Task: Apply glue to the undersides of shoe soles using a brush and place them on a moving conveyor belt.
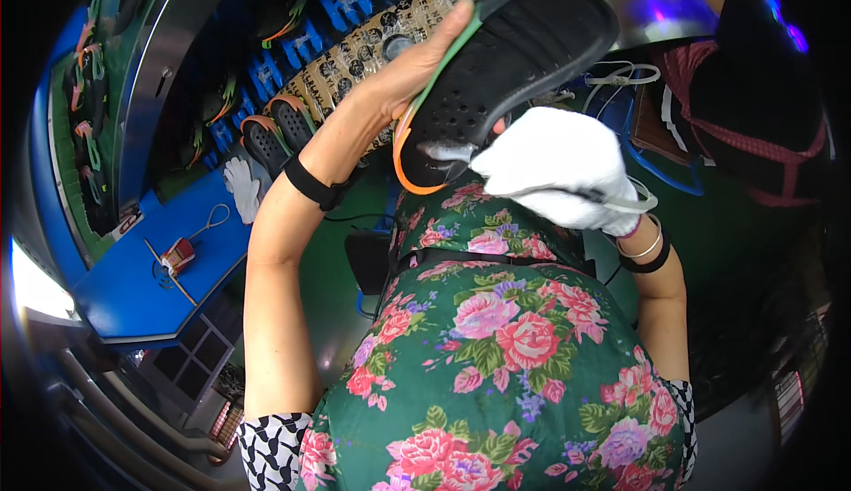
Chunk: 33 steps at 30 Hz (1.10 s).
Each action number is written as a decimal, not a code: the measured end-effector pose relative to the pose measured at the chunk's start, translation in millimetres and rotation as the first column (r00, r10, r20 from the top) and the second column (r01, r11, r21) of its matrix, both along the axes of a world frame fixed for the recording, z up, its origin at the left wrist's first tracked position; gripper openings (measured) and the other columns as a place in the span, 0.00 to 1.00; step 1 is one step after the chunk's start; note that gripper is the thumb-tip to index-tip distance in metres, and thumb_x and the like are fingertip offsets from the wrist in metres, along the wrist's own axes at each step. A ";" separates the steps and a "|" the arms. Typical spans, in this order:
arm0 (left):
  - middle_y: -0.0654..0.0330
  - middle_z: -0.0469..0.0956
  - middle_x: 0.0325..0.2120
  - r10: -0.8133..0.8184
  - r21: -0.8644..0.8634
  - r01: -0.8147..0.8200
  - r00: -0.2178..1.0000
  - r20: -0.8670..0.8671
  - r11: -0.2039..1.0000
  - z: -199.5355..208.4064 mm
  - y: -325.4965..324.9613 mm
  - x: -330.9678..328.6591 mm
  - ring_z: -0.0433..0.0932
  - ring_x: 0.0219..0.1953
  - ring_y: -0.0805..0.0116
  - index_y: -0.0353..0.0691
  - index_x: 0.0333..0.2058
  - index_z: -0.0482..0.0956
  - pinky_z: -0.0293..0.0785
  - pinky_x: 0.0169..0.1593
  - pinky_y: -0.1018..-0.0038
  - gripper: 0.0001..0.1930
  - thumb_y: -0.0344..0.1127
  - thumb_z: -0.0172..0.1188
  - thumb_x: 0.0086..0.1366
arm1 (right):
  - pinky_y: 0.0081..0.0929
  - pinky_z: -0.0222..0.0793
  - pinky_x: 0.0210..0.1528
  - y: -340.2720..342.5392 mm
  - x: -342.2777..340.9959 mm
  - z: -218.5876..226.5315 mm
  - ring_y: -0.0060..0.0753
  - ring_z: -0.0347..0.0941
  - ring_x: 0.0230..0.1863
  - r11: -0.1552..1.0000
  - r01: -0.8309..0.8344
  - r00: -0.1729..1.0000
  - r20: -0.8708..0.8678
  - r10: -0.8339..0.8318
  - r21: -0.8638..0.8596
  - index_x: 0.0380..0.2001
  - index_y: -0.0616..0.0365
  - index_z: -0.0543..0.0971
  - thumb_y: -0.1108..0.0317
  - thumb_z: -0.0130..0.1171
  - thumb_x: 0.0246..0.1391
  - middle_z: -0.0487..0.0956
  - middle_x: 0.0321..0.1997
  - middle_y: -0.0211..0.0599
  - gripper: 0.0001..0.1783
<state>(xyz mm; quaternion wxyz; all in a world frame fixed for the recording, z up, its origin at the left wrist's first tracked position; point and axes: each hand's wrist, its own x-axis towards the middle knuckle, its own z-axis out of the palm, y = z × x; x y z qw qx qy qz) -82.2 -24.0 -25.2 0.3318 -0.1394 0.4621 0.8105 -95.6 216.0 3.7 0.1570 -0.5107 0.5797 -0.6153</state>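
Note:
My bare left hand (415,74) grips the green edge of a black shoe sole (510,57), raised and tilted in front of me. Its rim runs from green to orange, and small round holes dot its inner face. A wet-looking whitish patch (446,151) lies near the orange-rimmed end. My right hand (558,167), in a white knitted glove, is closed beside that patch. A thin pale tube (643,197) loops past its wrist. Whatever the gloved fingers hold is hidden.
Two similar soles (279,129) rest beyond my left forearm, near blue racks (341,3) and a taped cardboard strip (341,70). A blue table (124,278) on the left carries a white glove (241,188) and a small red item (177,256). A dark maroon-trimmed cloth item (753,136) is at right.

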 end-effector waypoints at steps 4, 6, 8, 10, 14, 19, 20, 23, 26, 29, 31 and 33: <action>0.49 0.81 0.48 -0.017 -0.143 0.034 0.993 0.118 0.989 -5.0 2.6 -4.4 0.84 0.44 0.68 0.32 0.62 0.70 0.85 0.45 0.74 0.41 0.67 0.50 0.69 | 0.33 0.77 0.46 -8.0 4.4 -6.6 0.39 0.83 0.40 0.994 -0.105 0.986 -0.131 0.104 -0.003 0.29 0.53 0.88 0.73 0.70 0.45 0.87 0.36 0.35 0.05; 0.48 0.80 0.50 -0.023 -0.117 0.048 0.978 0.206 0.992 -6.1 0.6 -3.5 0.84 0.45 0.69 0.29 0.60 0.72 0.84 0.46 0.74 0.40 0.65 0.52 0.69 | 0.33 0.77 0.47 -7.0 -3.1 -2.5 0.39 0.84 0.40 0.985 -0.171 0.985 0.022 0.171 0.003 0.29 0.53 0.88 0.72 0.70 0.45 0.87 0.36 0.36 0.05; 0.48 0.80 0.50 -0.015 -0.117 0.039 0.980 0.200 0.992 -10.9 -3.3 -4.3 0.84 0.45 0.69 0.29 0.59 0.72 0.84 0.46 0.74 0.39 0.65 0.52 0.69 | 0.33 0.77 0.47 -6.7 -12.8 0.7 0.39 0.84 0.40 0.976 -0.219 0.943 0.257 0.213 -0.008 0.29 0.53 0.88 0.70 0.70 0.46 0.87 0.36 0.37 0.05; 0.48 0.80 0.50 -0.024 -0.107 0.045 0.980 0.196 0.993 -11.7 -3.0 -6.2 0.84 0.44 0.69 0.29 0.58 0.73 0.84 0.46 0.74 0.39 0.65 0.52 0.69 | 0.35 0.78 0.47 -8.7 -20.8 -4.0 0.40 0.84 0.40 0.988 -0.153 0.984 0.093 0.153 -0.011 0.32 0.54 0.88 0.72 0.70 0.46 0.87 0.38 0.38 0.07; 0.45 0.80 0.49 -0.050 -0.037 0.057 0.984 0.174 0.998 -22.8 -16.6 -7.3 0.84 0.44 0.67 0.29 0.60 0.71 0.85 0.45 0.71 0.41 0.66 0.51 0.69 | 0.35 0.78 0.45 -16.0 -18.5 -7.5 0.40 0.83 0.39 0.970 -0.242 0.964 0.110 0.241 0.000 0.32 0.55 0.87 0.74 0.70 0.46 0.86 0.38 0.38 0.07; 0.38 0.80 0.45 0.071 0.232 -0.137 0.959 0.273 0.963 -22.6 -19.1 -3.7 0.86 0.38 0.48 0.32 0.62 0.68 0.86 0.41 0.53 0.52 0.80 0.35 0.63 | 0.31 0.78 0.47 -3.5 -35.8 -7.4 0.36 0.84 0.39 0.999 0.020 0.902 0.432 -0.004 -0.034 0.28 0.64 0.86 0.79 0.71 0.45 0.87 0.37 0.45 0.04; 0.41 0.79 0.47 0.282 0.157 -0.364 0.877 0.388 0.918 -14.7 -7.4 -5.8 0.85 0.38 0.46 0.37 0.64 0.67 0.85 0.41 0.50 0.52 0.81 0.34 0.61 | 0.31 0.79 0.47 -2.4 -38.6 -5.6 0.35 0.84 0.39 0.994 0.113 0.883 0.458 -0.102 0.003 0.30 0.64 0.86 0.80 0.70 0.45 0.87 0.38 0.45 0.05; 0.45 0.79 0.51 0.077 0.539 -0.201 0.967 0.244 0.818 -31.4 -17.1 16.7 0.85 0.41 0.49 0.39 0.63 0.69 0.85 0.45 0.56 0.45 0.75 0.35 0.68 | 0.28 0.78 0.41 -9.2 -42.2 6.5 0.34 0.82 0.38 0.957 0.288 0.799 0.545 -0.255 0.026 0.28 0.64 0.85 0.81 0.69 0.43 0.85 0.38 0.46 0.05; 0.45 0.79 0.52 0.238 0.307 -0.304 0.943 0.234 0.902 -28.2 1.6 22.7 0.85 0.40 0.50 0.35 0.61 0.70 0.85 0.45 0.60 0.38 0.66 0.37 0.73 | 0.25 0.77 0.43 -11.8 -51.3 17.1 0.29 0.82 0.38 0.896 0.436 0.843 0.307 -0.441 0.088 0.33 0.65 0.86 0.82 0.68 0.47 0.86 0.39 0.42 0.07; 0.48 0.76 0.56 0.512 0.196 -0.567 0.816 0.268 0.800 -17.1 24.0 27.8 0.79 0.54 0.53 0.33 0.60 0.70 0.75 0.61 0.55 0.25 0.47 0.40 0.78 | 0.28 0.77 0.45 -11.2 -55.7 23.1 0.30 0.83 0.40 0.910 0.413 0.905 0.090 -0.415 0.049 0.34 0.61 0.87 0.79 0.69 0.48 0.87 0.38 0.39 0.08; 0.47 0.73 0.60 0.559 0.285 -0.613 0.789 0.254 0.736 -27.3 22.2 35.4 0.73 0.61 0.53 0.34 0.61 0.69 0.65 0.68 0.52 0.22 0.42 0.42 0.78 | 0.31 0.77 0.45 -9.5 -52.3 18.1 0.34 0.84 0.39 0.951 0.309 0.938 0.153 -0.310 0.033 0.34 0.58 0.87 0.76 0.70 0.48 0.87 0.37 0.38 0.08; 0.46 0.73 0.59 0.400 0.163 -0.418 0.907 0.132 0.894 -29.1 13.5 45.7 0.74 0.60 0.49 0.32 0.62 0.68 0.69 0.66 0.50 0.22 0.40 0.46 0.77 | 0.32 0.77 0.44 -8.3 -48.4 16.2 0.36 0.84 0.39 0.942 0.335 0.942 -0.016 -0.335 -0.004 0.34 0.57 0.87 0.76 0.69 0.49 0.86 0.36 0.38 0.07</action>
